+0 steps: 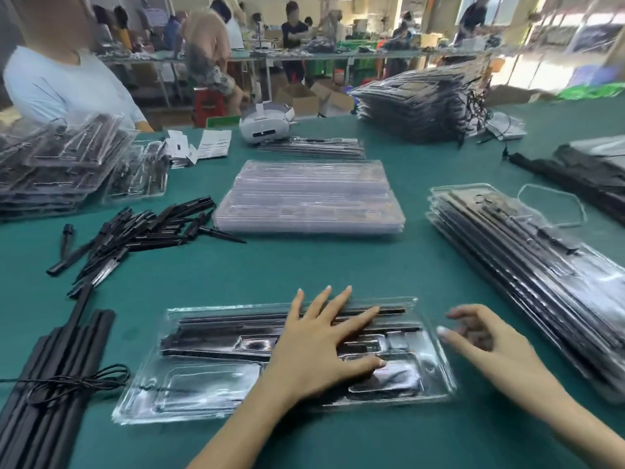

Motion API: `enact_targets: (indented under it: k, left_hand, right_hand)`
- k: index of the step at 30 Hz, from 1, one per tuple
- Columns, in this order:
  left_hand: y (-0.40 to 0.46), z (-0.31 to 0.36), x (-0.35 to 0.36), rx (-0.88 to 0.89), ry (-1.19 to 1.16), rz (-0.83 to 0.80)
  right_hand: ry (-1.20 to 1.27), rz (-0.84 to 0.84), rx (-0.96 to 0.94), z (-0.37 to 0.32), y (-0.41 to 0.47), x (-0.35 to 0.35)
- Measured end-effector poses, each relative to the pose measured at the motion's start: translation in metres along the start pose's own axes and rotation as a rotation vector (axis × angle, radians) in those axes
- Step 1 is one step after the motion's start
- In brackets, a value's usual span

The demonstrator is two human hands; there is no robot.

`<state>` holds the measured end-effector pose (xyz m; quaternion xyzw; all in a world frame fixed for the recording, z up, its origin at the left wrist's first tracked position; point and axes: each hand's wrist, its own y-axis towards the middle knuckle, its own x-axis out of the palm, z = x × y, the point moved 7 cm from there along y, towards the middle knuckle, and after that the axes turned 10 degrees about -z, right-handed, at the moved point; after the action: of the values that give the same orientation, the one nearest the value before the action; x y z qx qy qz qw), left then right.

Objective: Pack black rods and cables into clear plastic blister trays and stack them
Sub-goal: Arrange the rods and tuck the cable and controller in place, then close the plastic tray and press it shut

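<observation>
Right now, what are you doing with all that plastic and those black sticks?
I'm packing black rods into a clear blister tray on the green table. My left hand presses flat on the tray, which already holds rods. My right hand hovers beside its right end, holding nothing. Filled trays are stacked to the right, empty ones ahead, loose rods to the left.
</observation>
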<state>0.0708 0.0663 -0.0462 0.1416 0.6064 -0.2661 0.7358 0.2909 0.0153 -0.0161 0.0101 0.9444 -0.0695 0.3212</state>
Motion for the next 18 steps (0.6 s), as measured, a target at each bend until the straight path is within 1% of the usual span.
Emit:
enact_targets:
  k: [1, 3, 5, 7, 9, 12, 16, 18]
  left_hand:
    - [0.000, 0.000, 0.000, -0.004, -0.006, -0.004]
    - [0.000, -0.001, -0.001, -0.014, -0.003, -0.014]
    - [-0.001, 0.000, -0.001, -0.016, 0.003, -0.017]
    - [-0.002, 0.000, -0.002, -0.017, 0.006, -0.023]
    - [-0.002, 0.000, -0.003, -0.017, 0.006, -0.027]
    - [-0.003, 0.000, -0.004, -0.015, -0.002, -0.021]
    - [-0.003, 0.000, -0.003, -0.009, -0.011, -0.006]
    - [-0.003, 0.000, -0.002, -0.005, -0.009, 0.001]
  right_hand:
    - [-0.024, -0.044, 0.088, 0.011, -0.002, -0.001]
    - [-0.241, -0.130, 0.184, 0.022, 0.003, -0.001]
    - [-0.473, -0.263, 0.232, 0.011, 0.013, 0.003]
    - [-0.608, -0.415, 0.243, -0.001, 0.027, 0.009]
    - [-0.750, -0.493, 0.207, -0.012, 0.042, 0.012]
    - [-0.950, -0.544, 0.099, -0.031, 0.057, 0.018]
    - [-1.078, -0.570, -0.020, -0.039, 0.066, 0.027]
    - [-1.144, -0.616, -0.103, -0.044, 0.067, 0.035]
